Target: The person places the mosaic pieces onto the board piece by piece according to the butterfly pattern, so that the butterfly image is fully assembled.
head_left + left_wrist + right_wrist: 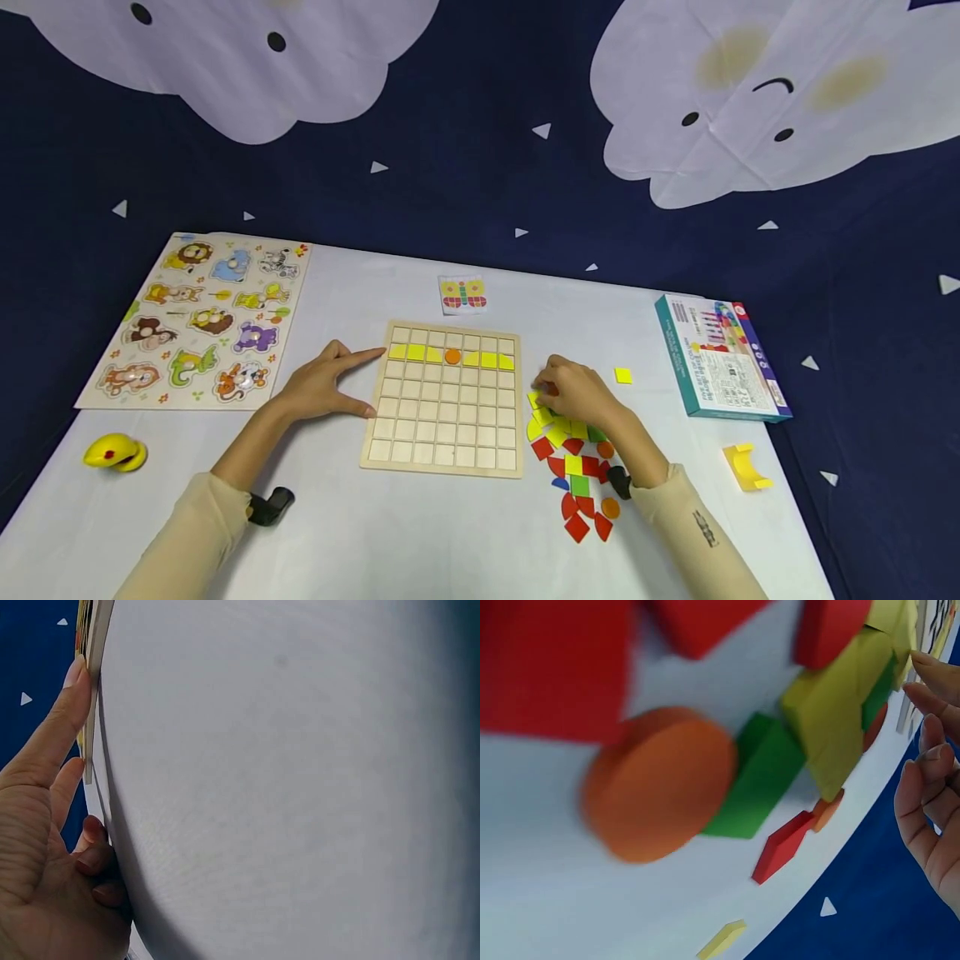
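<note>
A square-celled wooden grid board point(442, 417) lies in the middle of the table in the head view. Its second row holds yellow pieces and one orange round piece point(452, 357). My left hand point(322, 383) spreads its thumb and forefinger against the board's left edge; in the left wrist view the thumb point(56, 727) lies straight along that edge. Right of the board, my right hand point(577, 390) bends its fingers down to the yellow pieces point(555, 435) at the top of a loose pile. The right wrist view shows its fingertips point(922, 660) right at the yellow pieces' edge.
Red, green, orange and blue pieces, such as a green square point(580, 486), lie below the right hand. Behind the board is a butterfly pattern card point(462, 295). An animal puzzle point(202, 321) and yellow toy point(115, 452) stand left, a box point(720, 358) and yellow arch point(745, 467) right.
</note>
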Demonstrator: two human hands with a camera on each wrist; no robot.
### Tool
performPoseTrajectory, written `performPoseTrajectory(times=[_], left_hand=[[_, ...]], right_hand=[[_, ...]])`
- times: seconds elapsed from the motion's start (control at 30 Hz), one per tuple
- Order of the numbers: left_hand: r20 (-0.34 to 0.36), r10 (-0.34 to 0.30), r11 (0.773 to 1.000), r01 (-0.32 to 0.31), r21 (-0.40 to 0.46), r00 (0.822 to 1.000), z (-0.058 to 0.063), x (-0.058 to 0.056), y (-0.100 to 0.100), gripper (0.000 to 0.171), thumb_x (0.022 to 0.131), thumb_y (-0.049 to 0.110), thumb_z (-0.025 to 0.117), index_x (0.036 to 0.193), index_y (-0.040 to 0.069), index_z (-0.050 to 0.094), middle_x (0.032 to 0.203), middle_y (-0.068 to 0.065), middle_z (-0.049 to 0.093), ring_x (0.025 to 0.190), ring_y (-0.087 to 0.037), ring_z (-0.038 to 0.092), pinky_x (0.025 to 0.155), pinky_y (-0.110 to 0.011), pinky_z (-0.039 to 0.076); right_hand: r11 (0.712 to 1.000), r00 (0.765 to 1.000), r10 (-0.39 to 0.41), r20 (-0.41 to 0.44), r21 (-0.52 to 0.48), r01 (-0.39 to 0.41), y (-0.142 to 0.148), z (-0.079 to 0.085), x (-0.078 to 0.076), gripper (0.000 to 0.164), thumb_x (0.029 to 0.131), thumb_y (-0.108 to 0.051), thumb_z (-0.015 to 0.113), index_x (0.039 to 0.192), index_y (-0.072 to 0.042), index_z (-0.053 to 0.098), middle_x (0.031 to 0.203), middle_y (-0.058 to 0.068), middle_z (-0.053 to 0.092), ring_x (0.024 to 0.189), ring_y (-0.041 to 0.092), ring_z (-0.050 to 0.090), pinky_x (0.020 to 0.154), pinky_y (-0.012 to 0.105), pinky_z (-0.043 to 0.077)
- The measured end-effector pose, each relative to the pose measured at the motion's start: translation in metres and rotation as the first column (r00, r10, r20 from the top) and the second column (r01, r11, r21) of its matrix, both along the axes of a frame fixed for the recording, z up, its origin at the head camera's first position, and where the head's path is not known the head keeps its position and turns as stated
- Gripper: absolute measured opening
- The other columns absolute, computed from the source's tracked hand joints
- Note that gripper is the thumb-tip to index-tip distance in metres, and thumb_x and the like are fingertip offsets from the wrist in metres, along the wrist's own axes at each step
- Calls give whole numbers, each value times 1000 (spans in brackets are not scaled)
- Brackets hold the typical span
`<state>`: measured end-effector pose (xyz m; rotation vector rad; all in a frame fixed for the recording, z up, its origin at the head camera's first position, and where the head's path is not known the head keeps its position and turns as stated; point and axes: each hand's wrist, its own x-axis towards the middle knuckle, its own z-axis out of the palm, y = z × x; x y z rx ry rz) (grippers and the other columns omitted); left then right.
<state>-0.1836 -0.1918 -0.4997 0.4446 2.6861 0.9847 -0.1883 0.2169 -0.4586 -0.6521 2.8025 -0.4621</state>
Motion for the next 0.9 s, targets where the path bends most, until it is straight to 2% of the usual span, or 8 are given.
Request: performPoseTrajectory(times=[0.4, 0.9], left_hand=[[-1, 2, 1000, -2, -9, 1000, -1, -1, 0, 99, 62, 50, 90, 148, 22, 49, 96, -6, 37, 78, -19, 38, 66, -32, 32], [0, 3, 1000, -3, -10, 1000, -2, 0, 0, 99, 62, 51, 90, 148, 23, 49, 96, -5, 37, 80, -18, 38, 68, -31, 32]], right_hand=[[1000, 998, 29, -51, 13, -28, 10, -5, 7, 23, 84, -20, 80, 101, -6, 77, 89, 0, 57, 74, 12, 49, 70, 27, 45], [994, 985, 98, -144, 66, -89, 8, -12, 4, 29, 81, -29, 83, 97, -6, 77, 86, 0, 55, 71, 12, 48, 68, 27, 43]])
